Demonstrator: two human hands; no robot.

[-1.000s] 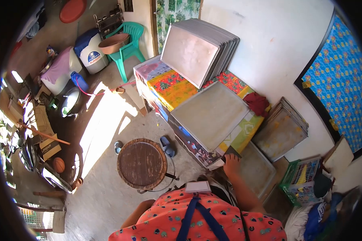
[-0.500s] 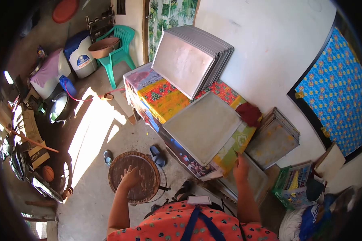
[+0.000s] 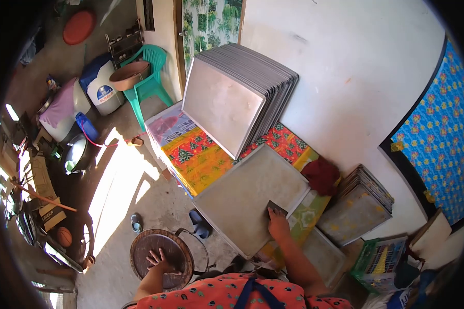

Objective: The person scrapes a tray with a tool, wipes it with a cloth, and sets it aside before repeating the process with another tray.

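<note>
A flat metal baking tray point(image 3: 242, 206) lies on the cloth-covered table in front of me. My right hand point(image 3: 279, 226) is closed on a small dark flat piece point(image 3: 277, 208), which is against the tray near its right edge; I cannot make out its exact kind. My left hand point(image 3: 162, 263), fingers spread, is over the round wooden stool top point(image 3: 157, 247) and seems to lean on it. Behind the flat tray, a thick stack of similar trays point(image 3: 224, 103) stands tilted on the table. A dark red cloth point(image 3: 320, 175) lies by the tray's right corner.
More stained trays point(image 3: 353, 219) lean against the wall at the right, near a green crate point(image 3: 379, 265). A green plastic chair point(image 3: 150, 85) with a brown basin point(image 3: 130, 75) stands at the back left. Slippers point(image 3: 200, 223) lie on the floor beside the stool.
My right hand has moved from beside the table onto the tray with the dark piece. My left hand has come down and closer to my body over the stool. The view has shifted.
</note>
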